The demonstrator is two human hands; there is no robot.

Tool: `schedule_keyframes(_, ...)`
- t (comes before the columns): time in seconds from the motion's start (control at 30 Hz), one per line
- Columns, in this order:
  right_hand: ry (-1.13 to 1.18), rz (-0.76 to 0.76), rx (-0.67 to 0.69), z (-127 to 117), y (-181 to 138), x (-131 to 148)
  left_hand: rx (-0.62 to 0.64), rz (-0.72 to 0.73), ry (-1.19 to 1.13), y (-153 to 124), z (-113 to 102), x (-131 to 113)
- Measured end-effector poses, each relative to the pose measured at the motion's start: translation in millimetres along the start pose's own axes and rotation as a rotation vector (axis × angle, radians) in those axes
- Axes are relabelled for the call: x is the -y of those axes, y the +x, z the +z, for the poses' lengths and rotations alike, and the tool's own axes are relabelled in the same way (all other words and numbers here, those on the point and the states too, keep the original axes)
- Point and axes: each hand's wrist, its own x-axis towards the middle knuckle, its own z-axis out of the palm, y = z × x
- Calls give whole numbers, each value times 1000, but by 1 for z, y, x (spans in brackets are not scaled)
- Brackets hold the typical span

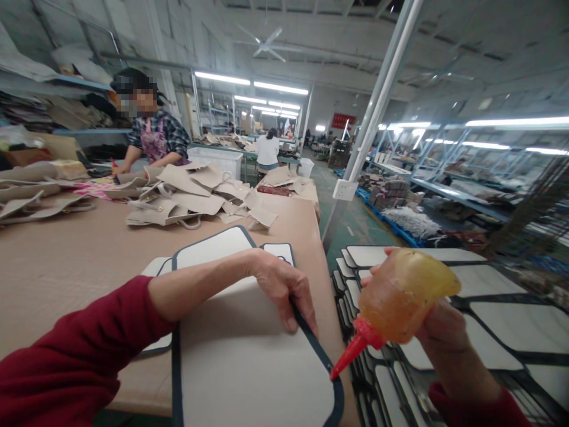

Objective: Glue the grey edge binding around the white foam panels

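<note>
In front of me lies a cream panel (249,356) with a dark blue edging strip. My left hand (287,290) reaches across it and pinches the dark edging on its right side between thumb and fingers. A glue bottle (400,296), translucent with amber contents and a red nozzle, is wrapped in my right hand (440,326). The bottle is tilted nozzle-down, and the red tip touches or nearly touches the edging near the panel's lower right corner. More edged panels (157,270) lie partly hidden beneath and beside this one on the table.
Stacks of similar edged panels (493,284) stand to the right, beyond the table edge (326,267). Beige bag pieces (191,196) are heaped on the table's far side, where a co-worker (155,130) stands. A metal post (355,154) with a socket box rises past the table.
</note>
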Motion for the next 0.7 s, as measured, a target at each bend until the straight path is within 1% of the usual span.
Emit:
schedule_keyframes(0.33,-29,-37,-86,-1,-5,2,-30,-5,-23,-8,4,-1)
schedule_keyframes(0.4,-42,-48,-66,-2,-6,2,-38,-20,-19,-10,5,0)
schedule_keyframes(0.5,-37,-57,7,-2,-8,2,-54,-39,-10,-13,5,3)
schedule_keyframes(0.63,-40,-115,32,0,-10,2,-76,-43,-7,-18,3,7)
schedule_keyframes(0.7,-56,-120,74,0,-12,2,-85,-52,-4,-22,2,8)
